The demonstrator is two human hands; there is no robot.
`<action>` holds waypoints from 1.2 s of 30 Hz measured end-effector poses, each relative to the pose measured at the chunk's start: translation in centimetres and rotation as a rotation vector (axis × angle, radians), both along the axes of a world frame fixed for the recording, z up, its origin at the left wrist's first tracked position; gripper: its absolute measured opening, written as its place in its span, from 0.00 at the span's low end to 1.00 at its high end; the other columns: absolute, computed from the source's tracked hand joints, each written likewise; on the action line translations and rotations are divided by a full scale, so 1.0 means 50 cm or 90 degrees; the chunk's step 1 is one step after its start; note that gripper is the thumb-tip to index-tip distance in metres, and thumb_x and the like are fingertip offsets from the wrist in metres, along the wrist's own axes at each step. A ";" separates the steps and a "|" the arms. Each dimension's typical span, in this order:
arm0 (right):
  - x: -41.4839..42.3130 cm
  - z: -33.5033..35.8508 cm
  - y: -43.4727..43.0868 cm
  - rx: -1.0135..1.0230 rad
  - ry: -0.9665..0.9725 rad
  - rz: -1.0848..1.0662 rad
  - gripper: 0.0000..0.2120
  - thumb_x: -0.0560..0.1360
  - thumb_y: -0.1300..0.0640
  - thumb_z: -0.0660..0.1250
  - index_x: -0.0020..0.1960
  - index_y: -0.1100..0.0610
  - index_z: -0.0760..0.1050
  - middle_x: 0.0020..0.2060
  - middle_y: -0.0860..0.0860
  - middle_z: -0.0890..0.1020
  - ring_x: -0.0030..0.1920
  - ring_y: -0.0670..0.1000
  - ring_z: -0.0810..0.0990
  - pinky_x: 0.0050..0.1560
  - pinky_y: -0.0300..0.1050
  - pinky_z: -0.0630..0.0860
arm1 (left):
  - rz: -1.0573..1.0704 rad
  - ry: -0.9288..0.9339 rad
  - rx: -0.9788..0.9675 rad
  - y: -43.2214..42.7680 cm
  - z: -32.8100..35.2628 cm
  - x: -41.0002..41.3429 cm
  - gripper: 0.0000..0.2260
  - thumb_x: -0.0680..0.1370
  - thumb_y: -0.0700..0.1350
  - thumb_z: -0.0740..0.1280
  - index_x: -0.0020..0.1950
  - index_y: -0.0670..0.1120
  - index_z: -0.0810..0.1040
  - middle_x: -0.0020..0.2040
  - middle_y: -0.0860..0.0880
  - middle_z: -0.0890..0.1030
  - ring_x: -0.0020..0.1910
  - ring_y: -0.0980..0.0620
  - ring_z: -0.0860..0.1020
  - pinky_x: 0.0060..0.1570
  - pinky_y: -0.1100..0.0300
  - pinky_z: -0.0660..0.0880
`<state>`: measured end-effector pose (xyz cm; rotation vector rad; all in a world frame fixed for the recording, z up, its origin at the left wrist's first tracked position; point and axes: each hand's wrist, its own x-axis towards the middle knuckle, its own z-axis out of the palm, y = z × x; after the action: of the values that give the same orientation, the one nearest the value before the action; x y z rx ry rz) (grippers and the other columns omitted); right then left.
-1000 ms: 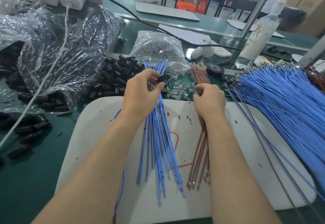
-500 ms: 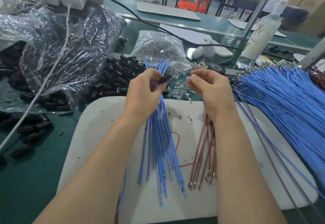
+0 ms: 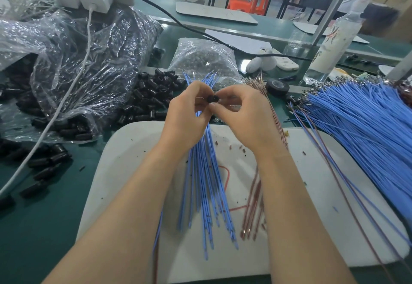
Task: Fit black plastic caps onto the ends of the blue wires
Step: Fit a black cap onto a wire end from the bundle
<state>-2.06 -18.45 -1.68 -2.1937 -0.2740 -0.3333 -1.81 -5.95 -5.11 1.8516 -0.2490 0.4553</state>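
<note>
As the two hands meet near the middle of the frame, a black cap (image 3: 213, 99) sits between their fingertips, just above the top edge of the white board (image 3: 133, 172). The left hand (image 3: 186, 116) has its fingers curled round a bundle of blue wires (image 3: 200, 172), and its thumb and forefinger reach up to the cap from the left. The bundle runs down from this hand over the board to the lower middle of the frame, where the wire ends fan out. Its upper ends stick out above the knuckles. The right hand (image 3: 247, 118) has its fingers bent and pinches the cap from the right with thumb and forefinger. Whether a wire end is already inside the cap I cannot tell, because the fingers cover that place.

Brown wires (image 3: 254, 194) lie on the board just right of the blue bundle and pass under the right wrist. Loose black caps (image 3: 153, 91) are heaped left of the hands, beside a large clear plastic bag (image 3: 78, 49) at the upper left. A smaller bag (image 3: 202, 58) lies above the hands. At the right edge a big wire heap (image 3: 356, 132), also blue, spreads over the green table (image 3: 33, 228), with a roll of black tape (image 3: 278, 87) and a plastic bottle (image 3: 332, 45) above it.
</note>
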 end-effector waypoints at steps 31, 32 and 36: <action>-0.012 0.024 -0.003 0.020 -0.038 0.056 0.07 0.73 0.64 0.69 0.43 0.53 0.79 0.38 0.43 0.82 0.42 0.39 0.81 0.45 0.29 0.75 | 0.164 -0.046 0.179 -0.001 -0.009 0.005 0.05 0.76 0.38 0.65 0.46 0.40 0.81 0.43 0.45 0.81 0.41 0.44 0.77 0.45 0.47 0.75; -0.012 0.024 -0.002 0.005 -0.047 0.051 0.07 0.74 0.65 0.68 0.44 0.53 0.79 0.38 0.42 0.81 0.42 0.39 0.80 0.46 0.29 0.75 | 0.163 -0.045 0.183 -0.002 -0.009 0.004 0.05 0.76 0.38 0.65 0.46 0.40 0.81 0.43 0.45 0.81 0.41 0.43 0.77 0.45 0.47 0.75; -0.012 0.021 0.001 -0.047 -0.081 0.024 0.07 0.73 0.65 0.68 0.45 0.55 0.81 0.37 0.44 0.81 0.42 0.43 0.81 0.49 0.37 0.77 | 0.163 -0.041 0.205 -0.002 -0.008 0.003 0.05 0.76 0.38 0.65 0.47 0.40 0.81 0.44 0.46 0.80 0.42 0.44 0.77 0.45 0.48 0.74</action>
<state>-2.65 -18.41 -0.61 -2.2404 -0.4026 -0.4499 -1.68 -6.03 -5.52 2.1982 -0.1334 0.6836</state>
